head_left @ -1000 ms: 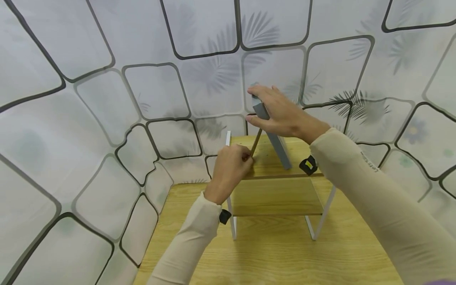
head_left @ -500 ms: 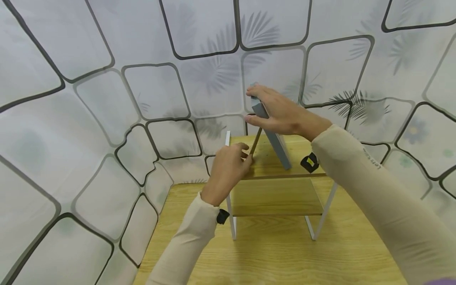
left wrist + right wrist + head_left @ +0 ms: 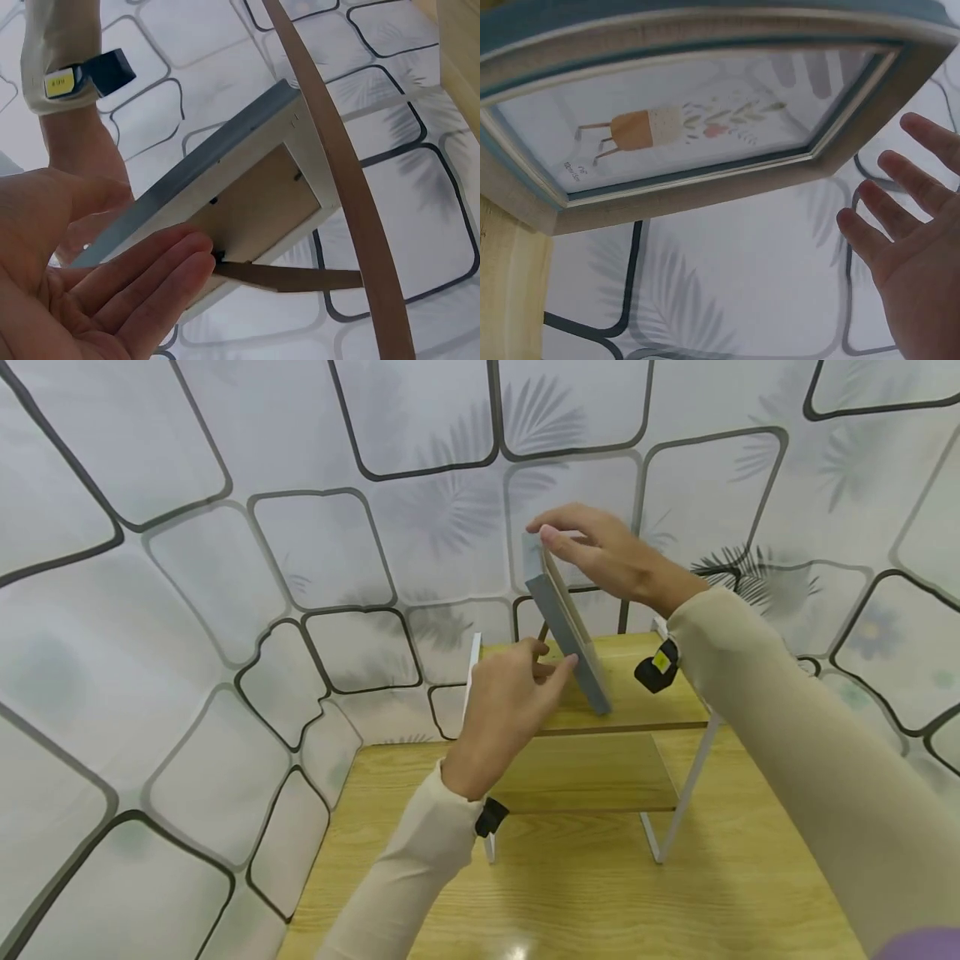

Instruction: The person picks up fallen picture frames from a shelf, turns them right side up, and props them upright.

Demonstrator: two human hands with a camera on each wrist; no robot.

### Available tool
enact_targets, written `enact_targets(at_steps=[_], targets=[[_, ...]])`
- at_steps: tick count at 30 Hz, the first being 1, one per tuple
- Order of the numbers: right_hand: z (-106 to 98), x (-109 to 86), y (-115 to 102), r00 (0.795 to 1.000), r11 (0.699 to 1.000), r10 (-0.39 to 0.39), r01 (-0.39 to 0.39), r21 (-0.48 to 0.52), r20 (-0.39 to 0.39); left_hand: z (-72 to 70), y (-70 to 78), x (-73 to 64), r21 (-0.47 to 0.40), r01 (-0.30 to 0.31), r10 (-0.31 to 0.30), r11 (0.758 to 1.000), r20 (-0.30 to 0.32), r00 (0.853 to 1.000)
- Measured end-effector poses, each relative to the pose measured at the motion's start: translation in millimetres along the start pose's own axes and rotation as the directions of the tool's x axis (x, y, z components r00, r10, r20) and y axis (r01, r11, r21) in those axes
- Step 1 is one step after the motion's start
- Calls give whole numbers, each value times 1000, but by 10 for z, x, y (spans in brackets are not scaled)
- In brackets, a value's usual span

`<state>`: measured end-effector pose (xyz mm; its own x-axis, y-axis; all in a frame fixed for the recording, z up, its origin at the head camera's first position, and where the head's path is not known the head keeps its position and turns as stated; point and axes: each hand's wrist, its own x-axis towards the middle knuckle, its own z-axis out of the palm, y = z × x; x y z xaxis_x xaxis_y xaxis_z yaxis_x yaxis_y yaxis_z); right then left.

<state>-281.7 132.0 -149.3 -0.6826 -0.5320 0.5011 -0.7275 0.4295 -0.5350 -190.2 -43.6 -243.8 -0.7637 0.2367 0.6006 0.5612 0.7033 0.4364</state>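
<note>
A picture frame (image 3: 567,631) with a blue-grey edge stands tilted on the upper board of a small shelf (image 3: 660,693). Its front, in the right wrist view, has a plant-in-a-pot print (image 3: 656,127). Behind it, the brown back (image 3: 247,210) and a swung-out support leg (image 3: 300,277) show in the left wrist view. My left hand (image 3: 510,702) is at the frame's near edge, thumb tip right at that edge, fingers extended beside the back. My right hand (image 3: 600,552) is at the frame's top corner, its fingers straight and spread off the frame in the right wrist view (image 3: 907,202).
The shelf has white metal legs (image 3: 686,802) and a lower board (image 3: 585,772), and stands on a wood-grain tabletop (image 3: 570,893). A patterned cloth wall (image 3: 337,552) rises close behind and to the left.
My right hand has risen slightly, its thumb leaving the frame's near edge for the top. My left hand has moved right, from the support leg to the frame's near edge.
</note>
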Motion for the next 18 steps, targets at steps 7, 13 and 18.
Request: enact_targets(at_steps=[7, 13, 18], targets=[[-38, 128, 141, 994, 996, 81, -80, -25, 69, 114, 35, 101, -8, 44, -44, 999, -7, 999], [-15, 242, 189, 985, 992, 126, -126, -9, 117, 176, 16, 168, -39, 58, -57, 998, 4, 998], [2, 289, 223, 983, 991, 129, -130, 2, 132, 200, 19, 197, -63, 64, -64, 996, 9, 998]])
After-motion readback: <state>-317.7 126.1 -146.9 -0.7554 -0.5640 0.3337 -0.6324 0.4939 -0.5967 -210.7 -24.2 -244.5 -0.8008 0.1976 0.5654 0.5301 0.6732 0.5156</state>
